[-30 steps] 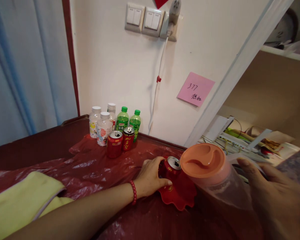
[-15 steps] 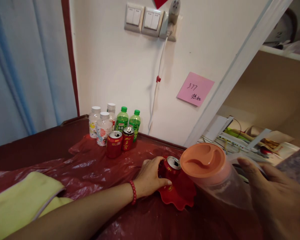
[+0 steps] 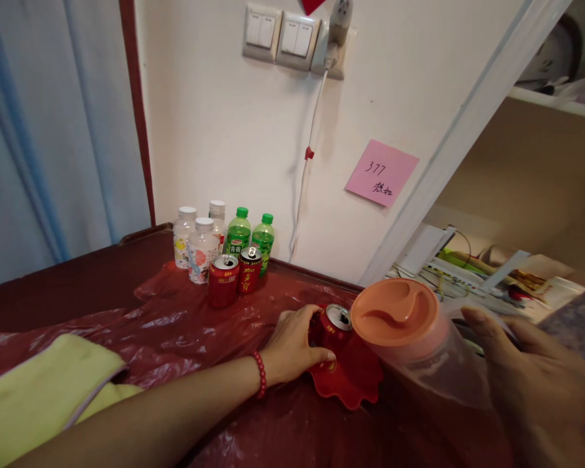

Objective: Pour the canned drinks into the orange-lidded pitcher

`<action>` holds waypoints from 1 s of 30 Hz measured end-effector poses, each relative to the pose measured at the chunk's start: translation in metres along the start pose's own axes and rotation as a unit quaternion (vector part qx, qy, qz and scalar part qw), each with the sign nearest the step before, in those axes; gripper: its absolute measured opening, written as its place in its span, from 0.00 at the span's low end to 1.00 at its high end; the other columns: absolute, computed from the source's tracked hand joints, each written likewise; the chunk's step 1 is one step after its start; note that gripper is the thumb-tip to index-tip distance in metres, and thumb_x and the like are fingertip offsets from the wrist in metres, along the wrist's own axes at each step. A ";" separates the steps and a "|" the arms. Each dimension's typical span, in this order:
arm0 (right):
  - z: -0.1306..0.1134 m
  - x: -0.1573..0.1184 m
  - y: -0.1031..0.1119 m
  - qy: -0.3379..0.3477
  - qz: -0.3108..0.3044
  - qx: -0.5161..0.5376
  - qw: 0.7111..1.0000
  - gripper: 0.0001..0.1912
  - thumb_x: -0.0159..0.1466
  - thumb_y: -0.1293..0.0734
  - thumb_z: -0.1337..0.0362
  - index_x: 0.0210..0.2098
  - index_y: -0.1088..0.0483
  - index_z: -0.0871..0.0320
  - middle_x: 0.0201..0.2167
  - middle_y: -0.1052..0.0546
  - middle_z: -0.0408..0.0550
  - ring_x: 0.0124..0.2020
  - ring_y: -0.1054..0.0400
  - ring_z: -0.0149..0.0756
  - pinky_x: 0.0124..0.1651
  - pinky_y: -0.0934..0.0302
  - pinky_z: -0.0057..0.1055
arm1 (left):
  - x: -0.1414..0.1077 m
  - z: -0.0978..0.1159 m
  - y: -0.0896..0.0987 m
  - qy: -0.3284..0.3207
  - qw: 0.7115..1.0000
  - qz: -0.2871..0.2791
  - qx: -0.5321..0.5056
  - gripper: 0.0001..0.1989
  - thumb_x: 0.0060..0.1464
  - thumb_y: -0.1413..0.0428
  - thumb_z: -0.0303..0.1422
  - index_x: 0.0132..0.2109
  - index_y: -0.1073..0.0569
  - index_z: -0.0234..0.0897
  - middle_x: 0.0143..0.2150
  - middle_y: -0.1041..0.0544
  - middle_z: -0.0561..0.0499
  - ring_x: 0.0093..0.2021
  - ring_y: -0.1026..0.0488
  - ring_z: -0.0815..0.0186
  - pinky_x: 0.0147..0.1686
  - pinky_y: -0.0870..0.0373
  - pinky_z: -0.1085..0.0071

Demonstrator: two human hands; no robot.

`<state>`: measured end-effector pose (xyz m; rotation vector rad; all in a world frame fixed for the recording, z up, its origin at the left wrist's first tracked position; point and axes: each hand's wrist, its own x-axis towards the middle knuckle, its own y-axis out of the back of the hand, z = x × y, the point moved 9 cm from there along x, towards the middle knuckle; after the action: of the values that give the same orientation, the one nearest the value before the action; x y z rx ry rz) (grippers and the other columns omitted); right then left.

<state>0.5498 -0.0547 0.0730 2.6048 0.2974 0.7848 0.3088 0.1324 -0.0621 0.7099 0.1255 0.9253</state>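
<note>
My left hand (image 3: pixel 295 344), with a red bead bracelet at the wrist, is wrapped round a red drink can (image 3: pixel 335 328). The can's top opening shows, and it stands upright on a red scalloped dish (image 3: pixel 353 380). On the right, my right hand (image 3: pixel 541 377) grips the handle of a clear plastic pitcher (image 3: pixel 448 370) with an orange lid (image 3: pixel 400 312). The pitcher is tilted left, its lid edge right beside the can's top. Whether liquid flows between them I cannot tell.
Behind to the left stand two more red cans (image 3: pixel 223 283), two green-capped bottles (image 3: pixel 238 234) and white-capped bottles (image 3: pixel 202 253). A yellow cloth (image 3: pixel 49 390) lies front left on the red plastic sheet (image 3: pixel 175 325). A white cable (image 3: pixel 302 188) hangs down the wall.
</note>
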 end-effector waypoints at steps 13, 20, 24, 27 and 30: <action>0.000 0.001 0.000 0.023 0.010 -0.007 1.000 0.23 0.47 0.32 0.38 0.24 0.28 0.52 0.16 0.42 0.38 0.26 0.44 0.38 0.25 0.50 0.31 | 0.001 0.000 0.000 -0.007 1.000 0.000 -0.001 0.38 0.42 0.29 0.40 0.60 0.32 0.40 0.58 0.25 0.46 0.57 0.31 0.47 0.57 0.36 0.55; 0.001 0.001 0.000 0.016 0.011 0.006 1.000 0.23 0.46 0.31 0.39 0.25 0.27 0.53 0.17 0.38 0.38 0.27 0.41 0.38 0.27 0.48 0.31 | 0.000 0.000 -0.001 -0.003 1.000 -0.001 -0.002 0.39 0.43 0.30 0.40 0.61 0.32 0.40 0.59 0.25 0.46 0.58 0.32 0.47 0.58 0.36 0.55; 0.000 0.000 0.000 0.004 0.006 0.007 1.000 0.23 0.45 0.32 0.39 0.27 0.26 0.53 0.17 0.38 0.38 0.27 0.41 0.38 0.26 0.47 0.31 | -0.001 -0.001 -0.001 -0.005 1.000 -0.001 -0.003 0.39 0.42 0.30 0.39 0.61 0.32 0.40 0.59 0.25 0.46 0.57 0.32 0.48 0.57 0.36 0.55; -0.004 0.000 0.001 0.008 0.010 -0.001 1.000 0.23 0.45 0.32 0.39 0.25 0.27 0.53 0.17 0.38 0.39 0.27 0.41 0.39 0.26 0.47 0.31 | 0.000 -0.001 -0.001 -0.004 1.000 0.000 -0.004 0.39 0.42 0.30 0.39 0.61 0.32 0.40 0.59 0.25 0.46 0.57 0.32 0.48 0.57 0.36 0.55; -0.005 0.000 0.002 0.006 0.013 -0.006 1.000 0.23 0.45 0.33 0.39 0.25 0.28 0.53 0.17 0.38 0.39 0.28 0.41 0.39 0.26 0.47 0.31 | 0.000 -0.002 -0.001 -0.002 1.000 0.001 -0.004 0.39 0.42 0.30 0.40 0.61 0.32 0.40 0.59 0.25 0.46 0.57 0.32 0.47 0.57 0.35 0.55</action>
<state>0.5471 -0.0547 0.0773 2.5996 0.2618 0.8091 0.3086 0.1334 -0.0641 0.7041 0.1162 0.9265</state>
